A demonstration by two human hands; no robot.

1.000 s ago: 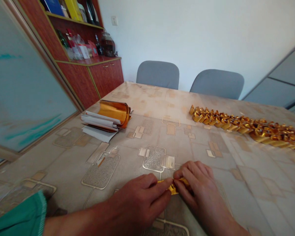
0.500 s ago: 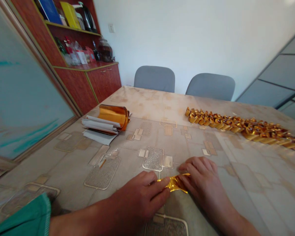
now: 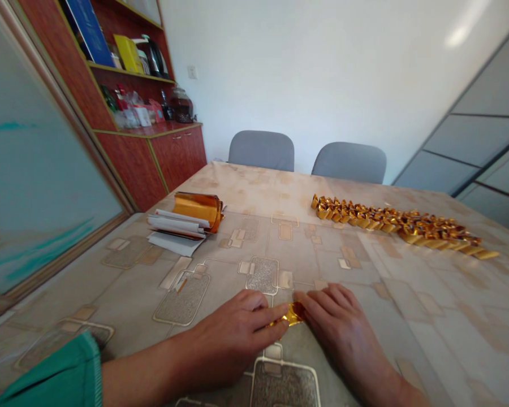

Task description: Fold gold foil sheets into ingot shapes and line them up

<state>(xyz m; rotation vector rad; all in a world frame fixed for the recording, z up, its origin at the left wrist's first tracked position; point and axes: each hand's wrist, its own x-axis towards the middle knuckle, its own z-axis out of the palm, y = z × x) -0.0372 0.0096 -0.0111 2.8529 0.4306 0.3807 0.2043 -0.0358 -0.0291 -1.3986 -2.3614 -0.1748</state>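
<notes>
A small folded piece of gold foil [image 3: 291, 314] lies between my two hands at the near edge of the patterned table cover [image 3: 305, 249]. My left hand [image 3: 237, 333] pinches its left end with the fingertips, and my right hand [image 3: 333, 328] presses against its right end. Part of the foil is hidden by my fingers. Farther up the table, a long row of folded gold foil pieces [image 3: 398, 227] runs to the right. To the left stands a curled bundle of gold foil sheets [image 3: 195, 209] on a stack of white paper [image 3: 176, 229].
My green sleeve [image 3: 46, 373] shows at the lower left. A red-brown wooden cabinet [image 3: 152, 152] with bottles and packets stands beyond the table's left side. Two grey chairs [image 3: 262, 151] stand at the far edge, and a glass panel [image 3: 38, 169] rises at the left.
The foil piece looks smaller and more tightly folded, and my hands have come closer together. The view has tilted, so the table's objects sit lower and look farther off.
</notes>
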